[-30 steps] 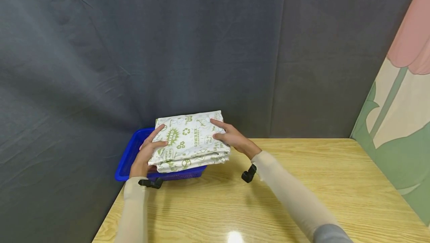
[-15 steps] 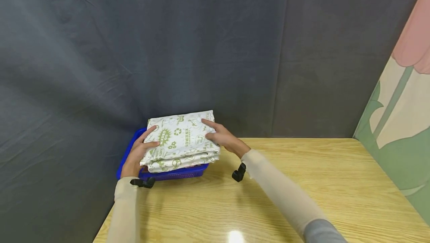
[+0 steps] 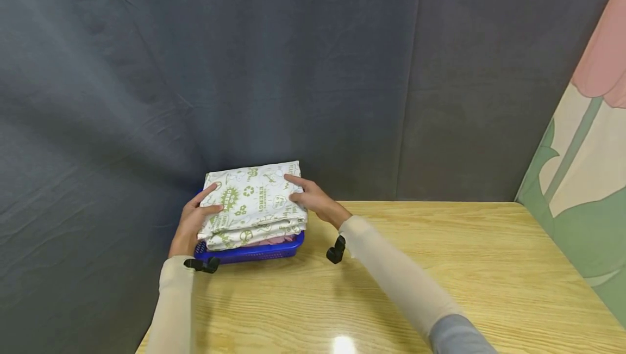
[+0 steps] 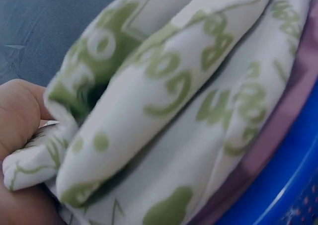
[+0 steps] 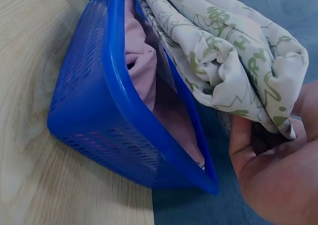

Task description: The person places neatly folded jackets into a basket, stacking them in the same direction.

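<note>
A thick folded white cloth (image 3: 251,196) with green print, including "GO GREEN" and "ENERGY", is held level over a blue plastic basket (image 3: 259,254). My left hand (image 3: 192,221) grips its left edge, thumb on top. At the opposite edge my right hand (image 3: 315,200) holds it the same way, with the fingers under the folds in the right wrist view. Inside the basket lies pink cloth (image 5: 141,68), just below the printed one. The stacked layers (image 4: 149,96) fill the left wrist view. Most of the basket's inside is hidden under the white cloth.
The basket stands on a light wooden table (image 3: 415,272), at its far left corner. A dark grey curtain (image 3: 293,71) hangs close behind and along the left. A wall with a painted flower (image 3: 577,180) borders the right side.
Both hands have carried the folded cloth to the left, so it now lies over more of the basket. A strip of pink cloth has come into sight along the basket's front.
</note>
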The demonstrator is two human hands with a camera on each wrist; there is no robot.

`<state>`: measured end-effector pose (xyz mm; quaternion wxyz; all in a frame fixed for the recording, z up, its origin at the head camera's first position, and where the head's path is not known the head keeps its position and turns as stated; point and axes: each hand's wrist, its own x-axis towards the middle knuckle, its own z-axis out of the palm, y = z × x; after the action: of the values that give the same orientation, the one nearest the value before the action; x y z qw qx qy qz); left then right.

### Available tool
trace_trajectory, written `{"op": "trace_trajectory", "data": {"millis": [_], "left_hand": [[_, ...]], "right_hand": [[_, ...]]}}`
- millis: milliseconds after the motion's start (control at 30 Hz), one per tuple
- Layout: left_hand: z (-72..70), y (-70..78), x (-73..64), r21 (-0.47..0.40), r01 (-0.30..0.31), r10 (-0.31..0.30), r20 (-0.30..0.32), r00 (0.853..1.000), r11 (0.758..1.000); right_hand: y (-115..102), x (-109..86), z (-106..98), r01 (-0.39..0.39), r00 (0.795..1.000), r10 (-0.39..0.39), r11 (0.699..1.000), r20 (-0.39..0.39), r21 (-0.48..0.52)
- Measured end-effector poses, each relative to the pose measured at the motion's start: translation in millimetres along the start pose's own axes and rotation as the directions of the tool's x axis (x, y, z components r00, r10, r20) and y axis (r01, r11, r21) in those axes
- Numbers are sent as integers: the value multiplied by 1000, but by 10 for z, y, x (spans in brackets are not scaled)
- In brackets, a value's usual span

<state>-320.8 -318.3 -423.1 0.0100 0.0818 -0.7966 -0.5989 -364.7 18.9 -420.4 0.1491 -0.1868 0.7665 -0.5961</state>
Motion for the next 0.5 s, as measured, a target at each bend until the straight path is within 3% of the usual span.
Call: {"op": "trace_trajectory", "data": {"millis": [67, 300, 500], "left_hand": [[-20, -89, 73, 7, -13, 14, -35, 999, 1000], [-48, -136, 118, 6, -46, 46, -81, 996, 999], [-23, -223, 142, 39, -4, 8, -85, 996, 999]], "right_hand": [[-5, 12, 39, 1, 1000, -1, 1000, 1, 5], [21, 67, 157, -6, 1000, 6, 1000, 1, 18], [134, 93, 224, -31, 999, 31, 999, -12, 16]]}}
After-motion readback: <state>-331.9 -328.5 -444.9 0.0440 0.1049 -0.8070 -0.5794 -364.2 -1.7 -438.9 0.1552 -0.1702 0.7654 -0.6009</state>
